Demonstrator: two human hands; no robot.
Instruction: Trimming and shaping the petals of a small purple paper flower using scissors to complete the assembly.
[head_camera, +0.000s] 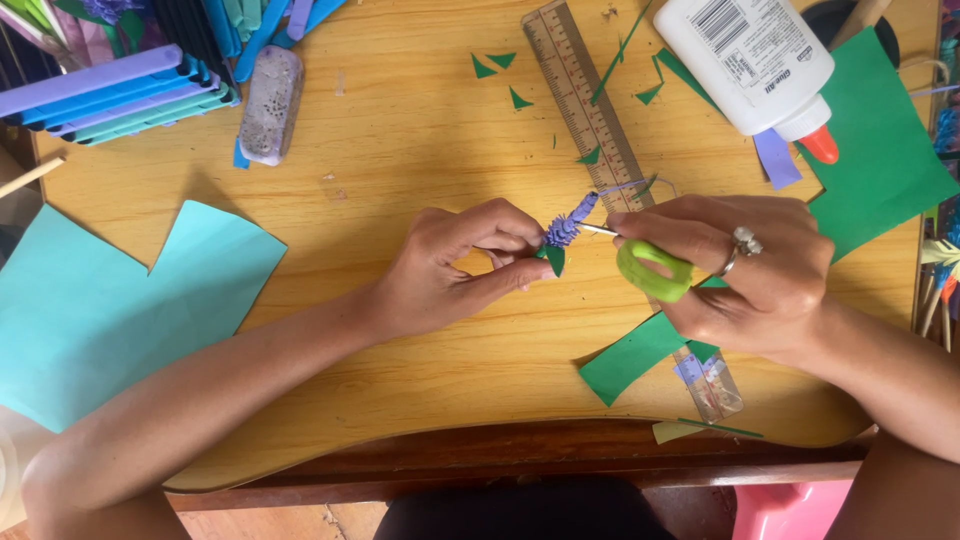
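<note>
While left hand (455, 262) pinches purple fringed paper flower (566, 226) with green leaf at table centre, right hand (735, 268) fingers closed through green-handled scissors (652, 268), blades at flower base. Risk: blade slip may nick left fingertips or sever fringe. Glue bottle (750, 65), ruler (590, 110) crowd far side; near table edge (500, 450) close; room leftward above teal paper sheet (90, 310).

bare tabletop (420, 130) between hands and ruler (585, 105) (scraps scattered)

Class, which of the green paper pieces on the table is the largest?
The big green sheet at the right edge, beside the glue bottle; the others are small scraps and strips.
</note>
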